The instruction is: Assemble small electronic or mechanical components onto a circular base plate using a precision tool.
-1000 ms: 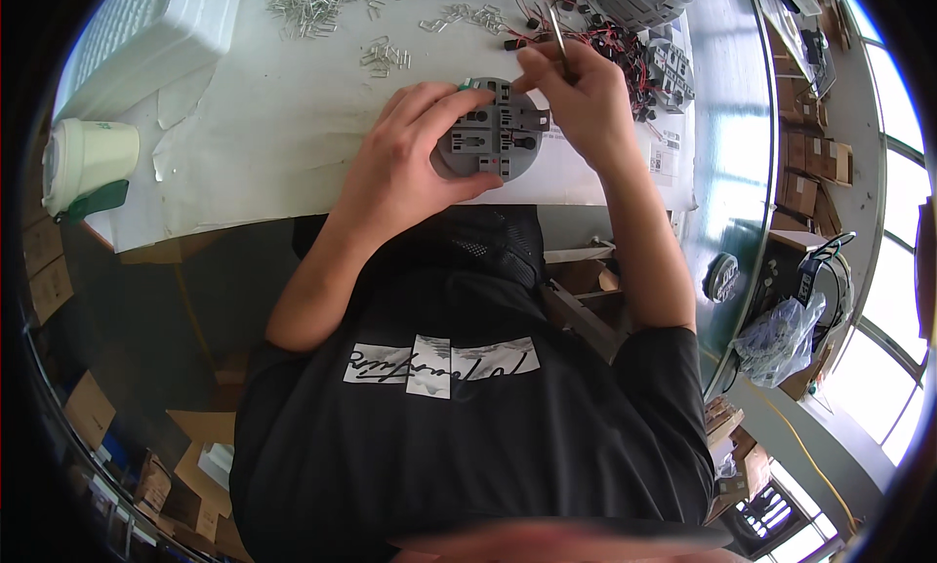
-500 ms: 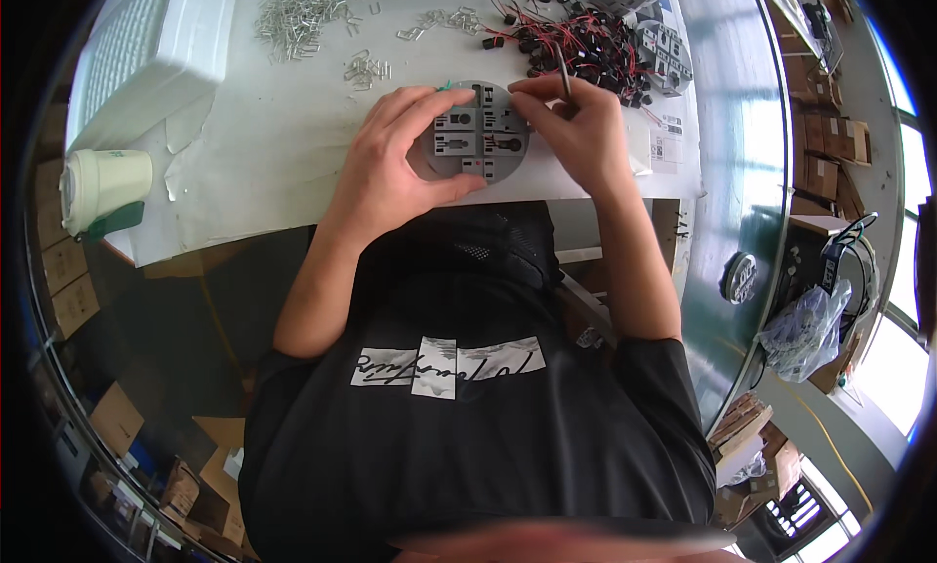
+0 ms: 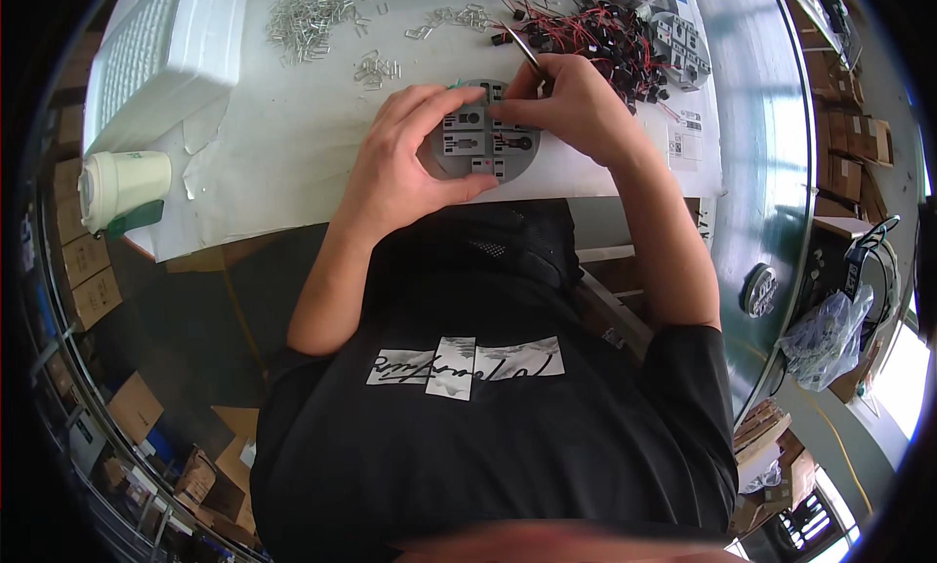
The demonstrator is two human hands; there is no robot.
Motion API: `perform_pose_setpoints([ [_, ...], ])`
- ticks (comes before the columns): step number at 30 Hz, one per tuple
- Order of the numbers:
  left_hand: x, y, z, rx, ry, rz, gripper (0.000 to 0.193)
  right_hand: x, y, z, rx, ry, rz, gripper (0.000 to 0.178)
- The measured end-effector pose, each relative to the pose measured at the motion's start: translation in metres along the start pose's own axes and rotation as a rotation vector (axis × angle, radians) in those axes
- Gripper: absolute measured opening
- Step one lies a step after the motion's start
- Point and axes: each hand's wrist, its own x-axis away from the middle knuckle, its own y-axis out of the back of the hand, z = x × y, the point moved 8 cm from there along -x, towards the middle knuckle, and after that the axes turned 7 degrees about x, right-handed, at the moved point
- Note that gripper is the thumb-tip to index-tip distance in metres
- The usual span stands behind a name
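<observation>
A round grey plastic disc (image 3: 524, 165) with raised blocks and slots lies near the table's front edge. My left hand (image 3: 395, 158) curls around its left side, thumb at the lower edge and fingers at the top, gripping it. My right hand (image 3: 581, 104) is over the disc's upper right, its fingertips pinched together and touching it; whether a small part is between them is hidden. A slim dark metal tool (image 3: 524, 49), possibly tweezers, is tucked in the right hand and points up and to the left. A small round black part (image 3: 525, 143) sits in a lower right recess.
Behind my right hand lies a heap of black parts with red wires (image 3: 610, 46). Similar grey discs (image 3: 680, 51) lie beside it. Clear bent pieces (image 3: 312, 21) are piled at the back left. A white foam box (image 3: 200, 56) and a lidded cup (image 3: 127, 187) stand on the left.
My right hand has moved left over the disc, its fingertips now on the upper right blocks. The tool has swung to point up-left. The whole view has shifted slightly.
</observation>
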Motion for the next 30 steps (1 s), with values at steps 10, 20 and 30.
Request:
perform_pose_setpoints([
  [10, 0.002, 0.0, 0.017, 0.179, 0.135, -0.053, 0.055, 0.01, 0.004, 0.001, 0.074, -0.014, -0.245, 0.033],
  [20, 0.001, -0.002, 0.017, 0.163, 0.151, -0.054, 0.054, 0.0, 0.002, -0.002, 0.131, -0.099, -0.105, 0.036],
  [30, -0.026, 0.017, -0.021, -0.014, -0.038, -0.159, 0.026, 0.019, 0.0, -0.034, -0.655, -0.083, -0.142, 0.032],
])
